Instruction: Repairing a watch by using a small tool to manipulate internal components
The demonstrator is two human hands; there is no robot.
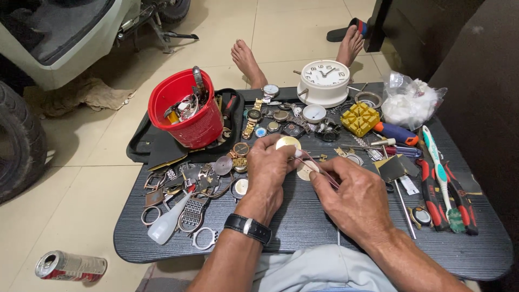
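Left hand [268,165] pinches a round watch part [287,143]; right hand [351,197] grips pink-handled tweezers [319,165]. Red bucket [186,111], white clock [324,81] and loose watches [254,116] crowd the surface [303,227] behind.

Small round part [304,170]: mostly covered by both hands, kind unclear. Tyre [19,140]: cut by the left edge. Watch pieces [281,121] behind the hands: too small to tell apart. Red bucket [186,108] contents: jumbled, indistinct.
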